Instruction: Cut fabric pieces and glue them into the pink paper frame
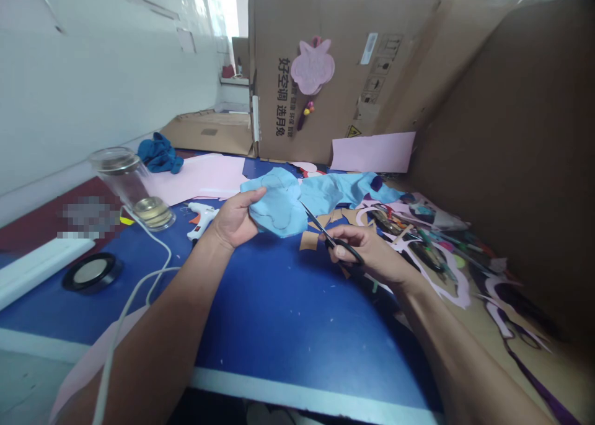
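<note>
My left hand (235, 219) pinches the near left edge of a light blue felt sheet (283, 202), holding it up over the blue table (279, 313). A drawn outline shows on the felt. My right hand (367, 251) grips black-handled scissors (330, 233), fingers through the loops. The blades point up and left, with the tips at the felt's right edge. More light blue felt (344, 189) trails away to the right behind the scissors.
A glass jar (132, 186) with yellowish liquid stands at the left, its lid (90, 272) nearby. A white glue gun (201, 217) and its cord (139, 289) lie left of my hand. Cardboard walls (511, 134) enclose back and right. Felt scraps and pens (432, 245) litter the right.
</note>
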Available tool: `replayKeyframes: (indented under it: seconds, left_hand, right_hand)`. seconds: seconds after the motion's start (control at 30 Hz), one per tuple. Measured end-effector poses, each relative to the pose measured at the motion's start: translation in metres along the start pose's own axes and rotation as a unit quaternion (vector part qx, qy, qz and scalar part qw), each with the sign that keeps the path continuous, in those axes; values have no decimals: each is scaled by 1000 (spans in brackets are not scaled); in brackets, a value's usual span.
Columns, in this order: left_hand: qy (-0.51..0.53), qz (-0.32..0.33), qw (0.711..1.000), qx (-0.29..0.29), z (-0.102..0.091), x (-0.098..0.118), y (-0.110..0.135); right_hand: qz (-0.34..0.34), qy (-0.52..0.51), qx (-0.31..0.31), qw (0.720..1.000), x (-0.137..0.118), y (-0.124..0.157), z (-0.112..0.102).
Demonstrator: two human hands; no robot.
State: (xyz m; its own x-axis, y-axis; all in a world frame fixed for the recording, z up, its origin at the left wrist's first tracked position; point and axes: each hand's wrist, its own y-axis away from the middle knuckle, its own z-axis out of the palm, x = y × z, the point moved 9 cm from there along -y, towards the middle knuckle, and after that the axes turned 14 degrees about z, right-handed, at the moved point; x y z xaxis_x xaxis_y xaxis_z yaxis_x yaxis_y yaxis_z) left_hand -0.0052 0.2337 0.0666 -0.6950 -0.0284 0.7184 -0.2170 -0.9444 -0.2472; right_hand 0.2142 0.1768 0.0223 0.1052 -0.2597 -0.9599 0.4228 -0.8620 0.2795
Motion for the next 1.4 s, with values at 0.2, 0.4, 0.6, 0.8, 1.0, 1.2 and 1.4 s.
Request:
replayKeyframes:
  seconds: [0.2,0.4,0.6,0.8,1.0,1.2,1.4]
  left_hand:
    - [5,-7,1000,-3,1,-1,1]
    - [3,-8,1000,-6,0,-2,1]
    - [0,-5,1000,-18,0,-2,0]
    - [6,-10,999,-35,0,-3,0]
    - [12,1,1000,-23,0,-1,0]
    - [18,-4,1000,-20,2,0,1]
    - [23,-12,1000,-13,2,-1,2]
  right_hand:
    - [-10,-2,-3,1000,-2,-1,0]
    - [-12,8,5,1000,-4,0,0]
    - [-3,2,0,1000,-4,2,2]
    - [-12,-24,-1,1000,-4,2,0]
    - [-1,-23,-14,1000,-4,2,3]
    - [-1,-27,-13,1000,-9,6,3]
    - [-3,-9,-16,1000,-10,7,1]
